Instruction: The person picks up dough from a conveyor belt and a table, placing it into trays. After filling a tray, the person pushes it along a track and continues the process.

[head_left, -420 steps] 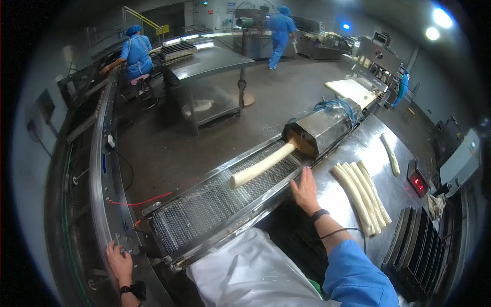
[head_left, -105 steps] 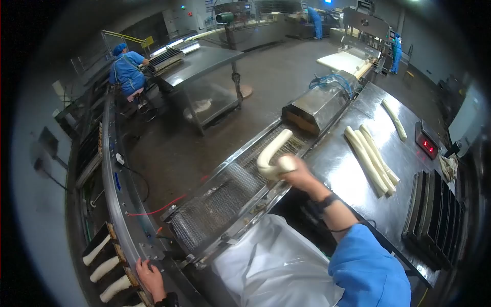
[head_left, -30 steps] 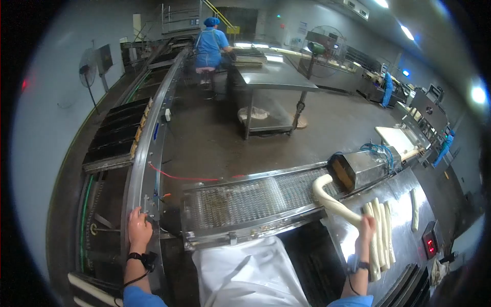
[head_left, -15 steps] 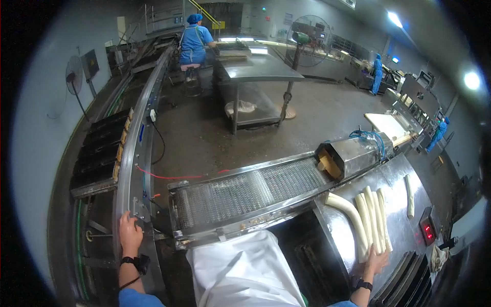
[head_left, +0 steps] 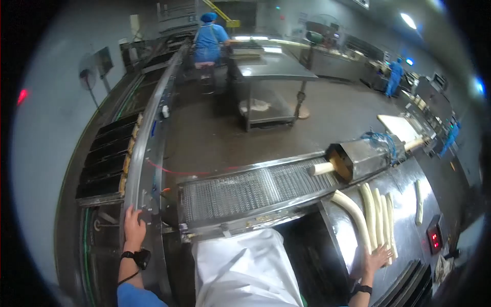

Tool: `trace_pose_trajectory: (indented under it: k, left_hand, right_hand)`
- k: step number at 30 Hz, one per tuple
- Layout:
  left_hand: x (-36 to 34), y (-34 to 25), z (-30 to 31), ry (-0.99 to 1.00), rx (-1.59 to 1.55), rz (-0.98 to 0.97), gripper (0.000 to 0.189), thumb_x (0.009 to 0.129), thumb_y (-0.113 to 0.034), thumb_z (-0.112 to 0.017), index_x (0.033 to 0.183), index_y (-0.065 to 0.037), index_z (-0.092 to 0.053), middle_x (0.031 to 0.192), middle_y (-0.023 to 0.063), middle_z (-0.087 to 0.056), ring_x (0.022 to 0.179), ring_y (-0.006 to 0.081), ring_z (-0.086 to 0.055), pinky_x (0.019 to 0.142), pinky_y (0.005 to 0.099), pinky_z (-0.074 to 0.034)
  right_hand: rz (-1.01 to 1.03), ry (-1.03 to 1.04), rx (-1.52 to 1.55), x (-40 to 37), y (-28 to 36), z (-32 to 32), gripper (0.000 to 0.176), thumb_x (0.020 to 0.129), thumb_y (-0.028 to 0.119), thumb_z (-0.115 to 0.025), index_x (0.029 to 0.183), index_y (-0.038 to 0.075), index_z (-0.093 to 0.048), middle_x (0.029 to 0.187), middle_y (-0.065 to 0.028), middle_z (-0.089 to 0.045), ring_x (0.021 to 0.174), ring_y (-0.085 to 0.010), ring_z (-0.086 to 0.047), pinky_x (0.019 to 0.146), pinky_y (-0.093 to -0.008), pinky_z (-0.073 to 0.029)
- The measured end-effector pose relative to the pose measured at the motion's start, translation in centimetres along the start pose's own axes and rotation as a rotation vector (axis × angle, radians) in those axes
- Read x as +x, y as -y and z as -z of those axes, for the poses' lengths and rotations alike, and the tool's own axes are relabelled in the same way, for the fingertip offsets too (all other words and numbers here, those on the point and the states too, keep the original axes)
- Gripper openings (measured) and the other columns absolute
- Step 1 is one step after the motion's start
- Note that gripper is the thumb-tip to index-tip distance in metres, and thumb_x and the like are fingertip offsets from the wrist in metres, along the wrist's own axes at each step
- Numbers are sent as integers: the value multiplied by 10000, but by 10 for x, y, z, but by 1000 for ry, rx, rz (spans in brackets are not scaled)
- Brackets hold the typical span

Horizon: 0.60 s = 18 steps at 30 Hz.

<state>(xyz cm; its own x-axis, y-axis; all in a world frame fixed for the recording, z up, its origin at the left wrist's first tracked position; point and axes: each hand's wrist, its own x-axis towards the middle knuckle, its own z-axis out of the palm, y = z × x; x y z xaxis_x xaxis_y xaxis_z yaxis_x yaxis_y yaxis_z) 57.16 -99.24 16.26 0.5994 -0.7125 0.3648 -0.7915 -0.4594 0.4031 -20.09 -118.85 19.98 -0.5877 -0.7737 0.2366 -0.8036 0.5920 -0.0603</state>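
Observation:
My left hand [head_left: 134,227] rests on the metal rail [head_left: 134,179] of the conveyor at the left, fingers apart and holding nothing. Over the lower ends of several long pale dough rolls [head_left: 379,215] lies my right hand [head_left: 376,257], its fingers spread. The rolls lie side by side on the steel table [head_left: 340,233]. The leftmost roll [head_left: 352,209] is curved. One shorter roll [head_left: 419,202] lies apart at the right. Another dough roll [head_left: 321,169] sticks out of the metal housing [head_left: 365,156] onto the mesh belt [head_left: 240,197].
Black baking pans [head_left: 110,158] sit on the left conveyor. White cloth [head_left: 245,268] covers my front. A red-lit display [head_left: 434,239] stands at the right table edge. Beyond are a steel table [head_left: 276,70] and a person in blue [head_left: 208,41], with more people far right.
A dough roll has come out of the housing onto the mesh belt. My right hand has spread over the rolls' lower ends. The whole view has shifted slightly.

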Motion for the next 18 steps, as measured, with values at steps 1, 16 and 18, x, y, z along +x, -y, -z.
trace_pose_trajectory:
  k: [1,16,18]
  left_hand:
    - [1,-1,8,-73,-15,-13,374,728,-2,-622,1099,29,-594,1363,220,-449,1281,404,-401,1059,439,-362]
    - [-24,34,30,-182,-119,802,1117,809,-657,-575,1390,213,-185,1483,383,-170,1425,454,-124,1176,433,-133]
    - [-22,35,28,-176,-90,822,1126,798,-647,-597,1382,223,-184,1477,388,-177,1423,458,-123,1175,435,-137]
  right_hand:
    - [117,-47,-10,25,-18,-26,1074,704,525,-743,1522,114,-182,1546,-268,-136,1430,-460,-99,1151,-545,-161]
    - [578,524,69,17,16,4,627,713,458,-691,1218,104,-579,1174,-258,-588,1019,-401,-596,849,-515,-480]
    - [522,558,43,20,15,-7,564,751,464,-656,1146,62,-629,1085,-269,-647,931,-379,-655,772,-483,-549]
